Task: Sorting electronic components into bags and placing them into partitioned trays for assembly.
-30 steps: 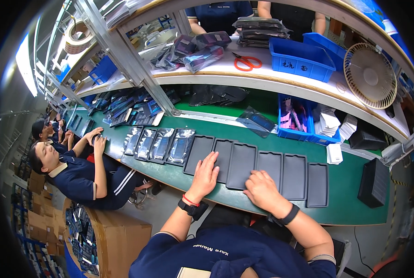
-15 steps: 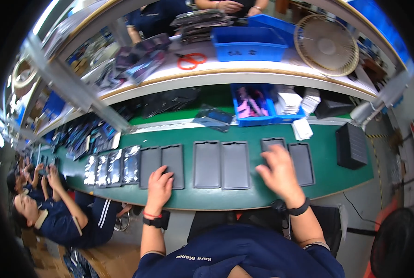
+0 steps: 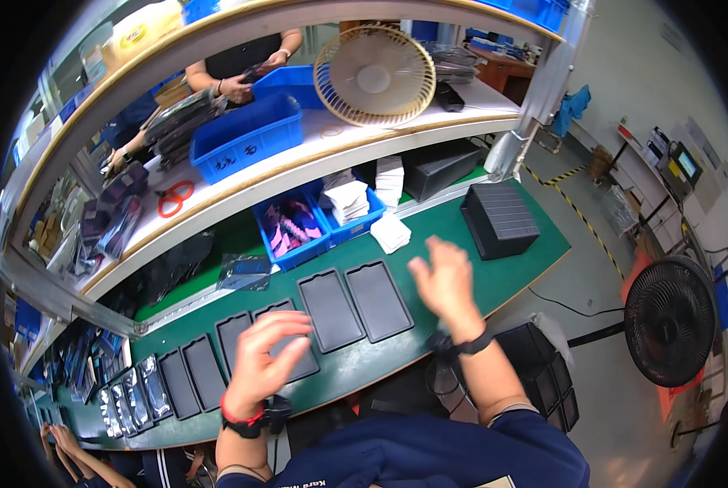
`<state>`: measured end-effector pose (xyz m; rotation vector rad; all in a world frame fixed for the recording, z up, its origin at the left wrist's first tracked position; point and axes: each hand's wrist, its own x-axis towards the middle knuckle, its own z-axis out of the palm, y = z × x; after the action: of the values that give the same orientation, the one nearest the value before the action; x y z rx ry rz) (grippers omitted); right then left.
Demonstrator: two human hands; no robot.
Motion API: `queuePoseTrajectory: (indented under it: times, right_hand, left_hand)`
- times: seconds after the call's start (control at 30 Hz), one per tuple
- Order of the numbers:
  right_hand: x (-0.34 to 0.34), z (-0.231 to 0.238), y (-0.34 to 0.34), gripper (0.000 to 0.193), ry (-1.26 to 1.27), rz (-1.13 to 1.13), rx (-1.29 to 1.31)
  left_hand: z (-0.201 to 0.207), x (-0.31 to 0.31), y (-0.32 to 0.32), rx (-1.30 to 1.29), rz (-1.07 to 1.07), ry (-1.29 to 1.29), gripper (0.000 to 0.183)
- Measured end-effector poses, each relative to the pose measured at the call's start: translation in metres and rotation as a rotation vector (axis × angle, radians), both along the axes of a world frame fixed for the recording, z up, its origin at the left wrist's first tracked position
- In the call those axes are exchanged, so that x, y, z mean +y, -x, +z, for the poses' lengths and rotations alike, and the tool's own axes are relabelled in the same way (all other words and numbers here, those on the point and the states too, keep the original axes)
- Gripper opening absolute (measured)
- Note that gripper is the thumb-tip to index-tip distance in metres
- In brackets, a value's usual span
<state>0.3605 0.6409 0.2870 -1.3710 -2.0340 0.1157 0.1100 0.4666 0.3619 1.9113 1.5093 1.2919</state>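
Note:
Several shallow dark grey rectangular trays lie in a row on the green table (image 3: 356, 366). My left hand (image 3: 262, 354) hovers over a partly covered tray (image 3: 305, 368), its fingers apart and nothing held. My right hand (image 3: 448, 285) is raised just right of the end tray (image 3: 378, 301), slightly blurred, with fingers spread and nothing in it. Left of that end tray lies another tray (image 3: 330, 309). Beyond my right hand sits a dark ribbed block (image 3: 502, 220), which looks like stacked trays. A small pile of white cards (image 3: 392, 233) lies near its left side.
Silvery packets (image 3: 154, 386) and dark slim pieces lie at the table's left end. Blue bins (image 3: 299, 256) stand under a shelf holding red-handled scissors (image 3: 174, 199), a blue bin and a fan cover (image 3: 373, 77). A black fan (image 3: 671, 321) stands right. Co-workers' hands show left and behind.
The view has turned to the right. My left hand has moved rightward along the row to another tray. My right hand has come off the tray area to beside the end tray.

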Motion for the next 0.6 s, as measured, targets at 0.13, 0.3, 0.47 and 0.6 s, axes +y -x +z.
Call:
queuePoseTrajectory:
  times: [0.13, 0.3, 0.47, 0.6]
  right_hand:
    - [0.100, 0.003, -0.116, 0.044, -0.193, -0.550, -0.163]
    - [0.114, 0.002, -0.135, 0.044, 0.234, -0.509, -0.092]
    - [0.074, -0.014, -0.115, 0.043, 0.076, -0.550, -0.032]
    - [0.073, -0.014, -0.110, 0.044, 0.080, -0.540, -0.011]
  left_hand:
    - [-0.007, 0.061, -0.061, -0.151, -0.320, 0.127, 0.012]
    - [-0.068, 0.160, -0.136, -0.303, -0.427, 0.429, 0.016]
    - [-0.111, 0.240, -0.223, -0.438, -0.220, 0.629, 0.038]
    - [-0.147, 0.272, -0.250, -0.512, -0.201, 0.558, 0.029]
